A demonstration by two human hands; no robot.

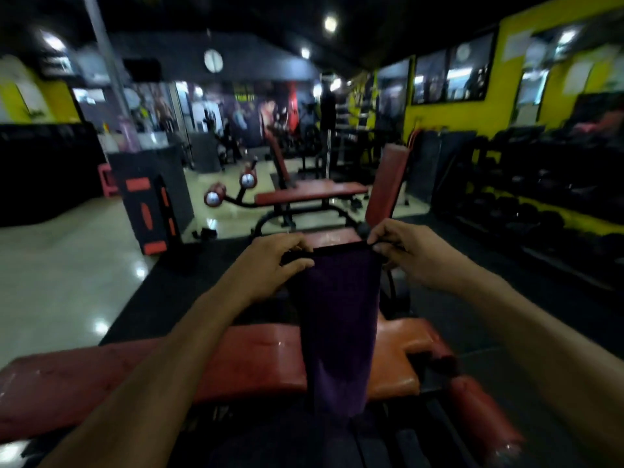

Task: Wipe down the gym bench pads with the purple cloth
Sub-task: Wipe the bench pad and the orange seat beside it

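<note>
The purple cloth (337, 319) hangs straight down in front of me, stretched by its top edge between both hands. My left hand (275, 261) pinches the top left corner and my right hand (401, 253) pinches the top right corner. Below the cloth lies the red bench pad (152, 373), running left to right, with an orange seat pad (398, 352) to its right. The cloth's lower end hangs in front of the pad and hides part of it. A red roller pad (483, 413) sits at the lower right.
Another red flat bench (310, 194) and an upright red back pad (388, 180) stand ahead. A black and red box (152, 201) is at the left on the shiny floor. Dumbbell racks (540, 197) line the yellow wall at the right.
</note>
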